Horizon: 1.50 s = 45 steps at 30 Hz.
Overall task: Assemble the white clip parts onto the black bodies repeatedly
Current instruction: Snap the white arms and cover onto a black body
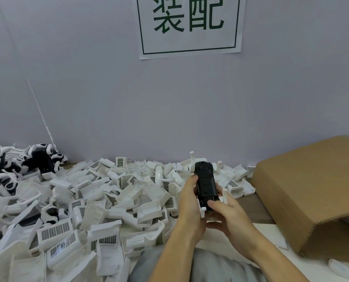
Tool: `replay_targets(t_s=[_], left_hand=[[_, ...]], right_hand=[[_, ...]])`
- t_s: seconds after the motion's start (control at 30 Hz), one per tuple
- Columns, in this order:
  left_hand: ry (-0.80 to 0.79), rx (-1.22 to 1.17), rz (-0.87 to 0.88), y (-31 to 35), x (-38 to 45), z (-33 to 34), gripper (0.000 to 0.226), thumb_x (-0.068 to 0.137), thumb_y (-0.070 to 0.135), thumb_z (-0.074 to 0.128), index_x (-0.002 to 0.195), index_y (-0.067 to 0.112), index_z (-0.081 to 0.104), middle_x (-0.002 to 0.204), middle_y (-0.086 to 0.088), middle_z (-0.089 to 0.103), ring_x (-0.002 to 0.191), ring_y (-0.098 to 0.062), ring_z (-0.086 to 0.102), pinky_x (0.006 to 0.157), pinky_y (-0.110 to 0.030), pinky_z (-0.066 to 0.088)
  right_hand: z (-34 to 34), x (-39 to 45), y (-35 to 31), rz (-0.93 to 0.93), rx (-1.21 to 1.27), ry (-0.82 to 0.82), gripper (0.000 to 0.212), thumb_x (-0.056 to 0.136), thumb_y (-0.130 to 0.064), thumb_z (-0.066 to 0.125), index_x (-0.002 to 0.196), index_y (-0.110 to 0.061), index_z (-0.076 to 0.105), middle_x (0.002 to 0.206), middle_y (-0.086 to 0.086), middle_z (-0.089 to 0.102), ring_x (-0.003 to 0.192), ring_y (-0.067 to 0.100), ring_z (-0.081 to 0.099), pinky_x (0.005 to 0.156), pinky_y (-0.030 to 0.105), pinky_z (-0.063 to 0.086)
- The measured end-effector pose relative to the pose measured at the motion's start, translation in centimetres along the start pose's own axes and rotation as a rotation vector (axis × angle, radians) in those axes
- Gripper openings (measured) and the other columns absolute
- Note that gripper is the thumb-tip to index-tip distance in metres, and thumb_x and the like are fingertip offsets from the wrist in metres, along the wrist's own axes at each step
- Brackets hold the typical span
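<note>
We hold black body (206,184) upright above near table edge, left hand (190,202) and right hand (228,212) both gripping it. White clip (202,210) at base half-seated; uneven thumb pressure may skew it.

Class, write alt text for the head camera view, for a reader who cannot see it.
Two bare hands, left hand and right hand, hold one black body with white clip parts at its sides, above a table. A large heap of loose white parts covers the table's left; a cardboard box lies at the right, and a paper sign hangs on the wall.
</note>
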<state>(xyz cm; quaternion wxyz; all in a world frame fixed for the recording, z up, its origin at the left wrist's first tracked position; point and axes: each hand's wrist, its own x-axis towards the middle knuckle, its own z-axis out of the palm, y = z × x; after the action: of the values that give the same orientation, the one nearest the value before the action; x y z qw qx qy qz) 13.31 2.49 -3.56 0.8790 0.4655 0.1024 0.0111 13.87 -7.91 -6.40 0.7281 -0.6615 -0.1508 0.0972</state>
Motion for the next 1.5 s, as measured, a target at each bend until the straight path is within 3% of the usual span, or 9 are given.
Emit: replay_targets(t_s=[0.23, 0.43, 0.63, 0.77, 0.87, 0.93, 1.03, 1.23, 1.5], left_hand=[[0.027, -0.048, 0.007, 0.17, -0.05, 0.01, 0.04, 0.096, 0.037, 0.054, 0.078, 0.009, 0.077, 0.08, -0.009, 0.073, 0.06, -0.019, 0.069, 0.067, -0.034, 0.053], [0.058, -0.008, 0.003, 0.08, -0.23, 0.34, 0.051, 0.096, 0.04, 0.055, 0.118, -0.003, 0.07, 0.096, -0.013, 0.069, 0.078, -0.024, 0.065, 0.073, -0.036, 0.051], [0.09, -0.009, 0.014, 0.04, -0.23, 0.26, 0.051, 0.095, 0.04, 0.056, 0.12, -0.002, 0.069, 0.098, -0.015, 0.069, 0.083, -0.026, 0.066, 0.078, -0.039, 0.052], [0.082, -0.012, 0.005, -0.14, 0.25, -0.13, 0.044, 0.096, 0.039, 0.054, 0.1, 0.001, 0.076, 0.085, -0.01, 0.073, 0.067, -0.021, 0.069, 0.067, -0.033, 0.055], [0.039, -0.03, -0.021, -0.22, 0.56, -0.45, 0.05, 0.096, 0.037, 0.052, 0.063, 0.012, 0.079, 0.072, -0.006, 0.074, 0.054, -0.017, 0.068, 0.055, -0.026, 0.054], [0.035, -0.034, -0.02, -0.12, 0.5, -0.41, 0.05, 0.096, 0.036, 0.052, 0.059, 0.013, 0.078, 0.072, -0.007, 0.074, 0.054, -0.017, 0.068, 0.052, -0.024, 0.053], [0.035, -0.05, -0.002, 0.03, 0.3, -0.21, 0.043, 0.095, 0.034, 0.054, 0.071, 0.008, 0.077, 0.073, -0.01, 0.073, 0.055, -0.019, 0.068, 0.056, -0.028, 0.053], [0.084, -0.019, 0.018, -0.06, -0.12, 0.19, 0.046, 0.096, 0.036, 0.053, 0.111, -0.003, 0.072, 0.084, -0.013, 0.072, 0.066, -0.023, 0.067, 0.069, -0.035, 0.051], [0.036, -0.038, 0.011, 0.02, -0.24, 0.2, 0.042, 0.096, 0.038, 0.053, 0.101, 0.001, 0.074, 0.082, -0.011, 0.071, 0.063, -0.021, 0.066, 0.068, -0.035, 0.051]], right_hand=[[0.17, -0.32, -0.39, -0.017, -0.021, -0.049, 0.032, 0.08, -0.028, 0.058, 0.097, -0.052, 0.07, 0.097, -0.003, 0.075, 0.082, 0.012, 0.07, 0.079, 0.038, 0.049], [0.06, -0.28, -0.12, 0.007, -0.039, 0.005, 0.047, 0.1, -0.011, 0.05, 0.094, -0.054, 0.069, 0.101, 0.0, 0.075, 0.086, 0.016, 0.071, 0.075, 0.035, 0.05], [0.16, -0.44, -0.4, 0.005, 0.007, -0.005, 0.026, 0.089, -0.03, 0.06, 0.102, -0.051, 0.069, 0.098, -0.002, 0.076, 0.084, 0.015, 0.072, 0.074, 0.035, 0.048], [0.07, -0.23, -0.05, 0.023, -0.003, -0.009, 0.031, 0.101, -0.015, 0.052, 0.116, -0.038, 0.066, 0.101, 0.0, 0.077, 0.083, 0.015, 0.072, 0.077, 0.039, 0.051], [0.14, -0.3, -0.06, 0.032, 0.006, -0.032, 0.034, 0.1, -0.01, 0.052, 0.11, -0.037, 0.07, 0.095, -0.001, 0.076, 0.078, 0.012, 0.069, 0.074, 0.037, 0.049], [0.22, -0.35, -0.11, 0.023, 0.023, -0.043, 0.03, 0.093, -0.016, 0.058, 0.105, -0.04, 0.071, 0.095, -0.002, 0.075, 0.08, 0.012, 0.069, 0.074, 0.037, 0.049], [0.08, -0.3, -0.08, 0.024, 0.022, -0.06, 0.04, 0.075, -0.026, 0.057, 0.111, -0.037, 0.069, 0.092, -0.003, 0.074, 0.079, 0.011, 0.069, 0.072, 0.035, 0.049], [-0.02, -0.21, 0.01, 0.023, 0.032, -0.062, 0.035, 0.073, -0.027, 0.057, 0.1, -0.044, 0.072, 0.091, -0.003, 0.073, 0.079, 0.011, 0.068, 0.07, 0.034, 0.049], [0.11, -0.58, -0.2, 0.019, -0.05, 0.033, 0.035, 0.1, -0.014, 0.053, 0.108, -0.046, 0.065, 0.095, -0.004, 0.076, 0.087, 0.014, 0.073, 0.073, 0.035, 0.05]])
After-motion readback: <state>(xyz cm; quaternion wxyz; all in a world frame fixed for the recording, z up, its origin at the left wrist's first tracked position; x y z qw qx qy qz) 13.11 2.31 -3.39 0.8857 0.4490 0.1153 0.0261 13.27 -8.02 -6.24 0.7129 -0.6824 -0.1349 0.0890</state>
